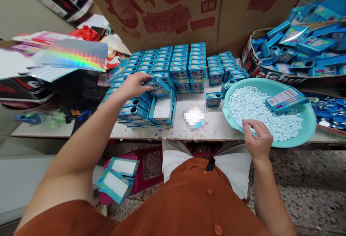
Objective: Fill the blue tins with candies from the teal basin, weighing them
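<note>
Lying tilted in the closed fingers of the left hand (133, 85), a blue tin (160, 86) is held just above the open carton (162, 108), long axis left to right. Well to the right, candies (256, 103) in the teal basin (310, 132) are touched by the right hand (258, 140); whether any are pinched cannot be told.

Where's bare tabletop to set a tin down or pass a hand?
Bare tabletop lies between the open tray box and the basin, around a blurred patch, plus the front-left strip. Crowded: stacked tins at the back, paper pile left, carton of packs right. The left hand holds a tin.
</note>
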Motion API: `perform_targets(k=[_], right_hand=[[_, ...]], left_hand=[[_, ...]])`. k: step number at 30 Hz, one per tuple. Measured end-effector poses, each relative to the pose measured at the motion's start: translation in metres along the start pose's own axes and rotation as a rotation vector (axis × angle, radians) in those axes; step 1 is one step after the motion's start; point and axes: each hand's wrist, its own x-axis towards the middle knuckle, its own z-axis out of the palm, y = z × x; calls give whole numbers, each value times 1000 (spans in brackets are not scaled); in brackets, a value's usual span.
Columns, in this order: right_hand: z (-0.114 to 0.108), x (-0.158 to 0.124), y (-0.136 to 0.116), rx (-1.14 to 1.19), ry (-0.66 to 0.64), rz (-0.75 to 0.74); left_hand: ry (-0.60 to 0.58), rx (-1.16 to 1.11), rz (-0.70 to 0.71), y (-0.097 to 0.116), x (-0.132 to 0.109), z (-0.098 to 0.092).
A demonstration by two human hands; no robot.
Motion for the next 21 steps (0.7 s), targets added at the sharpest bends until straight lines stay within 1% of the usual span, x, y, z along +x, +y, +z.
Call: perform_targets(k=[3,6,8,10,12,14,16,21], right_hand=[[2,-8,-8,-3,-67,-25],[-4,-8,-5,16,-71,52],[-9,-5,-2,14,-93,80],[-11,-2,1,-13,-146,81],[-11,0,1,-49,-207,72],[-9,0,0,-78,-249,70],[-6,0,-2,-99,-258,72],[-4,-4,-4,-160,-245,62]], left_hand=[[10,62,97,-2,0,-3],[54,94,176,-8,1,-4],[45,138,236,-10,4,1],[33,175,300,-11,8,10],[56,175,344,-9,12,19],[109,150,349,-6,14,27],[142,117,341,-3,14,31],[160,60,305,6,5,34]])
